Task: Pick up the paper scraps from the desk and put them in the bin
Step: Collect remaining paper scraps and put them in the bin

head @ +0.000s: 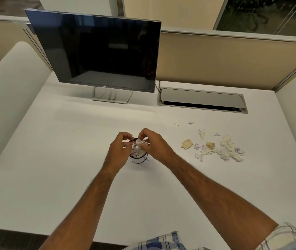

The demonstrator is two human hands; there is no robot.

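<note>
Scraps being packed into the bin [137, 158].
Crumpled paper [138, 145] is pinched over the bin by the left hand [119, 150] and right hand [154, 144]; a release is called for next, then the loose scraps [223, 150] at three o'clock on the tabletop [71, 141] must be fetched.

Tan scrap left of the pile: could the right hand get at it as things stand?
Probably yes. The tan scrap lies on bare desk, nothing between it and the right hand, now busy pinching paper at the bin.
</note>
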